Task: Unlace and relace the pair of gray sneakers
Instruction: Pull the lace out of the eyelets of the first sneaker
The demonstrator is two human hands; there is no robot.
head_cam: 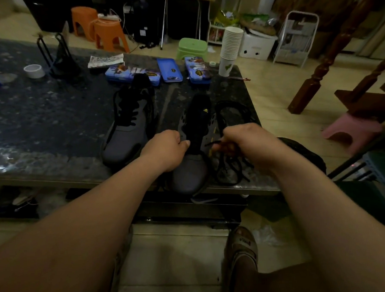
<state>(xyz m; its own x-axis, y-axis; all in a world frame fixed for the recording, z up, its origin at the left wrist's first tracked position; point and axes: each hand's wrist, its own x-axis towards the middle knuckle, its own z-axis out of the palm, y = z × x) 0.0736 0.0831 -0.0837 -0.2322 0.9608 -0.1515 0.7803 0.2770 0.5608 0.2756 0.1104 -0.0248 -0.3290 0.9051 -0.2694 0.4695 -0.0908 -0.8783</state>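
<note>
Two hands on a gray sneaker (189, 170) at the table's (41, 122) near edge.
Its toe points toward the person, heel away. Left hand (165, 150) grips its eyelet flap with curled fingers; right hand (247, 143) pinches the lace (211, 143).

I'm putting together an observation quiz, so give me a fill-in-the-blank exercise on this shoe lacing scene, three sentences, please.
1. The left sneaker is laced with ____ laces.
2. The right hand pinches a loose black ____ while the left hand grips the near sneaker.
3. The stack of paper cups stands at the far ____ corner of the table.

Missing words: black; lace; right.
</note>
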